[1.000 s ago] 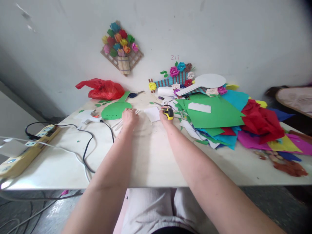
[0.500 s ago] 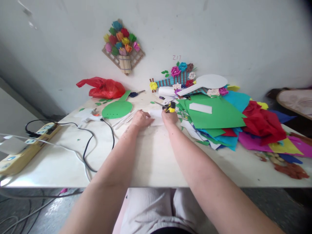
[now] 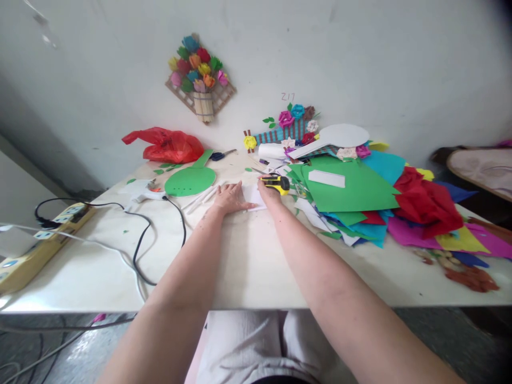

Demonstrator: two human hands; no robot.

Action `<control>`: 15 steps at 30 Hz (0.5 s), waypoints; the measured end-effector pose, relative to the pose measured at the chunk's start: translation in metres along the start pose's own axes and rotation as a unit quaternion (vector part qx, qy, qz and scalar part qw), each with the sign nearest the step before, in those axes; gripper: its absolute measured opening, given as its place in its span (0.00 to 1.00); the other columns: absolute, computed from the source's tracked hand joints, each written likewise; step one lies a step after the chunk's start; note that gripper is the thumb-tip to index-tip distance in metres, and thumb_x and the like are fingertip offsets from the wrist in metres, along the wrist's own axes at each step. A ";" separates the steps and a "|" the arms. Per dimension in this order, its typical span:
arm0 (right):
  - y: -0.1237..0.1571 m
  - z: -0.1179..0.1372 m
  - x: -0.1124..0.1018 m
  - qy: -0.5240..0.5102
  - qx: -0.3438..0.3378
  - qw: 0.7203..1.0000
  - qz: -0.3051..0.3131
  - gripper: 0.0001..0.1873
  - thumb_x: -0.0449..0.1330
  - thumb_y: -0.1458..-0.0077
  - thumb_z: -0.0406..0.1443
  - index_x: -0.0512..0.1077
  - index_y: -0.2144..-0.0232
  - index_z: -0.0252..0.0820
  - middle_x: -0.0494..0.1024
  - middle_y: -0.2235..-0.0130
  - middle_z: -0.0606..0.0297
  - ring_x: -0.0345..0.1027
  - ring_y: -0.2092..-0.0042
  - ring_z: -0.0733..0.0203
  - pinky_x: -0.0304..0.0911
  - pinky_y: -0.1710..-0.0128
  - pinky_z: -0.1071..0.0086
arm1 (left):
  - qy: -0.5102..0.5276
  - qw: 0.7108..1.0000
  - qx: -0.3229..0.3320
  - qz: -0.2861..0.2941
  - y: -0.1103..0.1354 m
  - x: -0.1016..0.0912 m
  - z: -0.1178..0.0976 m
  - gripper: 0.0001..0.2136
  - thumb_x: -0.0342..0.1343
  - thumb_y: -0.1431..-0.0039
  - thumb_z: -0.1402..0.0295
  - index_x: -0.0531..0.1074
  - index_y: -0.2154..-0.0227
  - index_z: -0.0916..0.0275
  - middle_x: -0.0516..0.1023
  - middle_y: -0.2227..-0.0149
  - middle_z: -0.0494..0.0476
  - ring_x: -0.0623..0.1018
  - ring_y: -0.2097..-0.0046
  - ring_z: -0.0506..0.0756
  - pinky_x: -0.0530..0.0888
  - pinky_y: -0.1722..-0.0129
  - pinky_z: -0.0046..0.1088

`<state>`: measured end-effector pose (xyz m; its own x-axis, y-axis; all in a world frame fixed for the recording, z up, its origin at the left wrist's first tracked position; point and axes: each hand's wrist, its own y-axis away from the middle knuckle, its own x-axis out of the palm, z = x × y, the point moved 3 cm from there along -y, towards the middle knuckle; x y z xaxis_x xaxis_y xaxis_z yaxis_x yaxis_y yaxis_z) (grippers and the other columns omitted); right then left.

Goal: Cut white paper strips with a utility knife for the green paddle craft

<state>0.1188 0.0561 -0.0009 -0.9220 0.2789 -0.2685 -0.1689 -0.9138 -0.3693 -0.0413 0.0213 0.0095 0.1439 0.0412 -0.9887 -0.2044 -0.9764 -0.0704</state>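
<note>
My left hand [image 3: 231, 199] lies spread on a white sheet of paper [image 3: 253, 195], its fingers apart and pressing the sheet on the table. In my right hand [image 3: 269, 193] is a yellow and black utility knife [image 3: 276, 183], gripped over the right part of that sheet. The knife's blade tip cannot be made out. Left of my left hand lie several thin white strips [image 3: 200, 199]. Just behind the knife, scissors [image 3: 258, 170] show in part.
Left are a green paddle shape [image 3: 190, 181], a white glue gun [image 3: 146, 192], a red plastic bag [image 3: 172, 145] and a yellow power strip [image 3: 48, 240] with cords. Coloured sheets, among them a green one [image 3: 352, 186], pile up on the right. Dark scissors [image 3: 219, 156] lie behind.
My right hand has turned and shifted slightly left, so the knife now lies more level. The fingers of my left hand have spread out flatter on the paper.
</note>
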 end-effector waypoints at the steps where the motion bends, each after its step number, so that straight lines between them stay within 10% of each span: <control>1: -0.001 -0.002 0.001 -0.017 0.026 1.000 0.000 0.12 0.52 0.48 0.25 0.72 0.65 0.39 0.77 0.67 0.64 0.73 0.62 0.62 0.68 0.58 0.67 | -0.003 1.000 -0.003 -0.002 0.000 0.000 0.000 0.52 0.51 0.51 0.33 0.46 0.29 0.60 0.55 0.30 0.66 0.51 0.29 0.68 0.44 0.32 0.51; 15: 0.004 -0.005 0.004 -0.058 0.158 0.985 -0.031 0.05 0.60 0.50 0.36 0.73 0.76 0.43 0.73 0.79 0.69 0.73 0.70 0.61 0.67 0.68 0.70 | 0.004 1.000 0.002 0.014 0.000 0.000 0.004 0.56 0.50 0.51 0.32 0.40 0.29 0.63 0.53 0.29 0.65 0.46 0.28 0.66 0.39 0.31 0.49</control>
<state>0.1166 0.0550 -0.0081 -0.9370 0.3183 -0.1438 -0.3095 -0.9475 -0.0808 -0.0450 0.0226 0.0089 0.1462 0.0131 -0.9892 -0.2125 -0.9762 -0.0443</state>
